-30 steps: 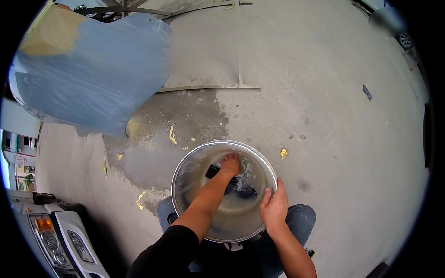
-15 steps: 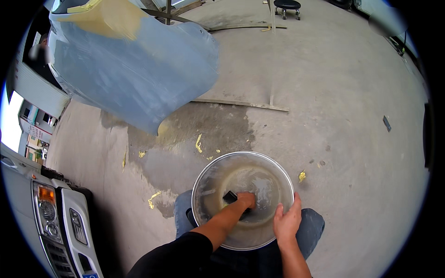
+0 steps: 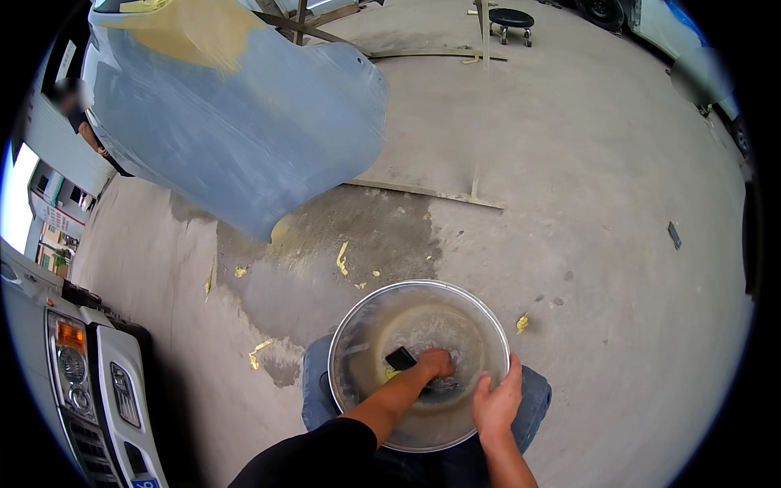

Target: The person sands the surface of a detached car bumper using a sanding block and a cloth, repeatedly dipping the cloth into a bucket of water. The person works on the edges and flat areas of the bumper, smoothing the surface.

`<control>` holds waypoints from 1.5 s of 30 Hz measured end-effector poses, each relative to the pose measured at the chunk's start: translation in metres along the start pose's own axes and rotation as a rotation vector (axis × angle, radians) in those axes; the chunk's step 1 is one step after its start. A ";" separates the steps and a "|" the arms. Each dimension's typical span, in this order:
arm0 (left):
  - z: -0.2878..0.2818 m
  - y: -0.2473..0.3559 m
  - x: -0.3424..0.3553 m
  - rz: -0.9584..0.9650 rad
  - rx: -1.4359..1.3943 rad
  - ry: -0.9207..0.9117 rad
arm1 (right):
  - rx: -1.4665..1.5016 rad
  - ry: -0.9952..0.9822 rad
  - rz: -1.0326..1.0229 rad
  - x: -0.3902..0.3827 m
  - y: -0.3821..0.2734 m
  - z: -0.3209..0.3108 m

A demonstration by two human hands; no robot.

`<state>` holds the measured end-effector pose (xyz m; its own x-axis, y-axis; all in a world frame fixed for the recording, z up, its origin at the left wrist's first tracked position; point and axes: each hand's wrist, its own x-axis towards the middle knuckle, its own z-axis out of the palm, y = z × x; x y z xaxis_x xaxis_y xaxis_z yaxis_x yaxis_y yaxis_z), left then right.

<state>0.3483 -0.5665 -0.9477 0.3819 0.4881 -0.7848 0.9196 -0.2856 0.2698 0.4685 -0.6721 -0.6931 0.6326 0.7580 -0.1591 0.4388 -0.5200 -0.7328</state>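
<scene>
A round metal basin [image 3: 356, 321] with murky water in it rests between my knees. My left hand [image 3: 437, 363] reaches down into the water, its fingers curled; what they hold, if anything, is hidden. Beside its wrist lies a black block [image 3: 400, 358], with a bit of yellow [image 3: 391, 374] just below. My right hand [image 3: 498, 405] grips the basin's right rim, thumb on the inner side and fingers outside.
A grey-blue car body panel [image 3: 244, 122] with a tan filler patch hangs ahead on a metal stand [image 3: 431, 192]. A vehicle front [image 3: 122, 390] stands at left, a black wheeled stool [image 3: 512, 18] far off. Yellow scraps [image 3: 342, 259] dot the wet floor. Another person [image 3: 85, 126] is at far left.
My left hand has shifted slightly right and down within the basin, and more of the black block shows. The yellow bit has come into sight. My right hand keeps its hold on the rim.
</scene>
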 end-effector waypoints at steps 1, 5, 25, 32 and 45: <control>0.003 -0.003 0.003 0.024 -0.026 -0.049 | -0.001 -0.013 0.012 0.000 0.000 0.000; 0.028 -0.014 0.020 0.096 -0.236 -0.045 | 0.009 -0.006 -0.003 -0.001 0.000 0.001; -0.126 -0.023 -0.054 -0.069 -1.120 -0.456 | 0.000 0.013 -0.061 0.003 0.000 0.000; -0.170 0.010 -0.119 0.143 -0.991 -0.342 | -0.218 0.199 -0.270 0.000 -0.006 0.000; -0.177 -0.006 -0.166 0.469 -1.387 -0.401 | 0.005 -0.435 -0.132 0.013 -0.053 -0.003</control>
<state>0.2954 -0.5000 -0.7201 0.8164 0.2608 -0.5152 0.1707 0.7433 0.6468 0.4556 -0.6363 -0.6542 0.2437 0.9131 -0.3268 0.4940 -0.4069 -0.7684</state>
